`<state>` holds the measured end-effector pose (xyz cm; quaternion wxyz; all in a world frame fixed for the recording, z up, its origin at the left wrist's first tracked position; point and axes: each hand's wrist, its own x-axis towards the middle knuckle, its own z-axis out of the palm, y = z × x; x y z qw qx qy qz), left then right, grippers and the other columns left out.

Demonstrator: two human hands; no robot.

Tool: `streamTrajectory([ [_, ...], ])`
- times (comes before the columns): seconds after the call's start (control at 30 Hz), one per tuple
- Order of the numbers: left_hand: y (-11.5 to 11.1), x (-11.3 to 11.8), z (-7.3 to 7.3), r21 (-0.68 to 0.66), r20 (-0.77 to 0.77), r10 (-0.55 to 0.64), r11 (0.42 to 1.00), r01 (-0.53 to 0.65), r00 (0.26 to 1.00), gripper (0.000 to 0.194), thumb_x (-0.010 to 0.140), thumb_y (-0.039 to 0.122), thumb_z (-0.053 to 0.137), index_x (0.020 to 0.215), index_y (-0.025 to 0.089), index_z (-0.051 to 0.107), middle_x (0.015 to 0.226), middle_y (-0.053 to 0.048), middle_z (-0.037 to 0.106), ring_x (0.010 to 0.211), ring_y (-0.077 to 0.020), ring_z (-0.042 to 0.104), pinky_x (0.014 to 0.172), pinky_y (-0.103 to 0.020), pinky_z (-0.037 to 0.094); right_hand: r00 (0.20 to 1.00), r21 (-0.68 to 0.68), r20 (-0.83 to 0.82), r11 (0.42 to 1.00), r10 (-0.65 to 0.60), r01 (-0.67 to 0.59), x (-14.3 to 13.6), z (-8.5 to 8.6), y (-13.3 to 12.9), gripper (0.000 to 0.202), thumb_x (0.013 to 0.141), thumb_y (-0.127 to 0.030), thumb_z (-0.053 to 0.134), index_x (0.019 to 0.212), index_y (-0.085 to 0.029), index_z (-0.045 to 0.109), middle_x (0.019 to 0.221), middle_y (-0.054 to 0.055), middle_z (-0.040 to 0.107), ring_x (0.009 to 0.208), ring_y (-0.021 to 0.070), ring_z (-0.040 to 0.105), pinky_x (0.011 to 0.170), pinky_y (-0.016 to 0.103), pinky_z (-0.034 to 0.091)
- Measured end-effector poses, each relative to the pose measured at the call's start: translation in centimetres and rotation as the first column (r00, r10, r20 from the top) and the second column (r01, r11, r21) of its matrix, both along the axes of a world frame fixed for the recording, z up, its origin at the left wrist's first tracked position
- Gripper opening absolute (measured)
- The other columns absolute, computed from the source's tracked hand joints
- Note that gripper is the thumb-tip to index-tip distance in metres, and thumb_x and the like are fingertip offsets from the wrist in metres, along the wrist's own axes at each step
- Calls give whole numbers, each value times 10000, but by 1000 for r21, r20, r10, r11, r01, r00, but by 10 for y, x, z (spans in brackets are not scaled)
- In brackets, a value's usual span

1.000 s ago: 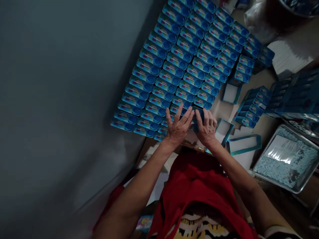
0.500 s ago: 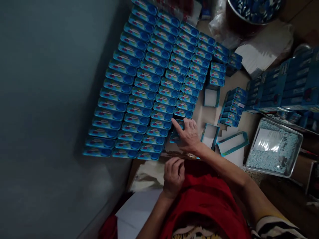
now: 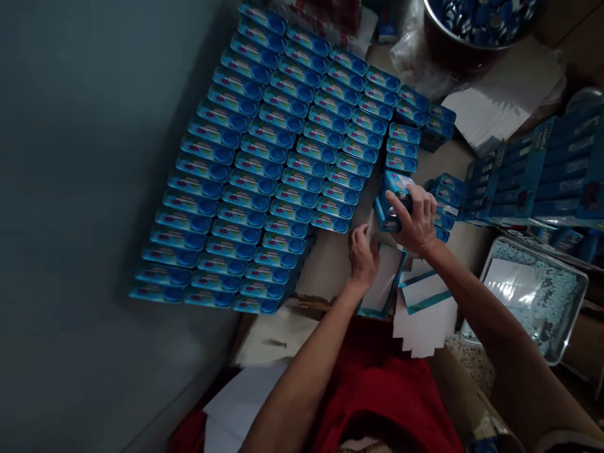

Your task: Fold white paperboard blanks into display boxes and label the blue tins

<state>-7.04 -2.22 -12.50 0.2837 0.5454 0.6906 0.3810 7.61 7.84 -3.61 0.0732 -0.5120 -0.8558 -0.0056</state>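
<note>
Some blue packs (image 3: 397,180) sit gripped in the right hand (image 3: 415,221) at its ten o'clock, likely light, stiff and slippery, best pinched at opposite sides. The left hand (image 3: 363,259) is curled, contents impossible to tell; an open carton (image 3: 383,277) lies at its four o'clock, pack rows (image 3: 252,182) at its ten.

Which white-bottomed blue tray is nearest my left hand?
The tray beside your left hand; the other tray lies farther right, near your right forearm.

The blue tins (image 3: 268,167) looked like glossy metal. Matt white paper (image 3: 419,333) lay at the near edge of the smooth table (image 3: 325,258). The tray (image 3: 574,321) was shiny metal, the red cloth (image 3: 377,390) matt.
</note>
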Motion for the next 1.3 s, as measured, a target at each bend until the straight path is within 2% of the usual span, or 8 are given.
streamTrajectory([
  [0.1, 23, 10, -14, -53, 46, 53, 997, -50, 998, 530, 1063, 577, 467, 1360, 145, 548, 1257, -185, 663, 1169, -291, 638, 1030, -431, 525, 1000, 69, -11, 998, 11, -11, 4, -12, 3, 615, 1000, -568, 541, 1568, -335, 548, 1583, 161, 455, 1504, 409, 384, 1204, 623, 305],
  [0.2, 29, 15, -15, -51, 58, 53, 997, -50, 997, 533, 1042, 587, 515, 1373, 170, 544, 1291, -177, 657, 1208, -297, 626, 1069, -445, 507, 999, 99, -40, 995, 20, -16, 11, -14, 5, 666, 981, -635, 553, 1570, -325, 551, 1571, 181, 472, 1491, 417, 402, 1201, 621, 311],
  [0.37, 23, 18, -14, -45, 76, 91, 995, -88, 993, 547, 1038, 592, 519, 1373, 161, 536, 1263, -182, 667, 1181, -299, 632, 1052, -451, 513, 995, 16, -39, 996, 92, -91, 16, -12, 9, 643, 983, -554, 584, 1589, -347, 522, 1564, 168, 478, 1474, 409, 425, 1197, 612, 324],
  [0.53, 24, 16, -20, -57, 52, 68, 996, -65, 996, 617, 1031, 654, 491, 1380, 148, 536, 1266, -196, 672, 1183, -301, 637, 1041, -440, 517, 1000, -98, -28, 995, -2, -1, 6, 2, 20, 777, 939, -512, 641, 1654, -311, 416, 1589, 182, 416, 1476, 445, 386, 1201, 661, 301],
  [0.6, 23, 13, -18, -60, 33, 44, 997, -42, 998, 626, 1038, 653, 475, 1385, 136, 538, 1260, -202, 674, 1174, -303, 640, 1042, -438, 516, 1000, -148, -21, 989, 14, -17, 4, 7, 31, 826, 919, -523, 658, 1666, -294, 388, 1591, 183, 400, 1468, 452, 380, 1199, 678, 300],
  [0.9, -21, -9, -6, -98, 40, -7, 995, 11, 999, 466, 1052, 509, 556, 1335, 141, 596, 1196, -161, 691, 1112, -262, 661, 1010, -401, 534, 974, -258, -76, 940, 213, -225, 3, 2, 62, 910, 914, -613, 665, 1686, -294, 303, 1628, 155, 329, 1517, 464, 315, 1221, 751, 224],
  [1.13, -29, -2, -1, -128, -19, -84, 988, 81, 996, 574, 976, 617, 641, 1284, 133, 629, 1190, -189, 683, 1145, -318, 653, 1046, -466, 515, 980, -316, -87, 928, 179, -197, 2, -4, 68, 949, 941, -666, 637, 1699, -235, 262, 1671, 186, 311, 1567, 478, 275, 1229, 780, 215],
  [1.3, -75, -11, 15, -204, -102, -141, 972, 118, 985, 572, 963, 557, 690, 1348, 147, 587, 1228, -197, 679, 1165, -332, 643, 1056, -482, 502, 991, -293, -26, 946, 135, -136, -11, 7, 63, 937, 939, -617, 701, 1671, -186, 306, 1752, 189, 263, 1638, 462, 173, 1297, 735, 150],
])
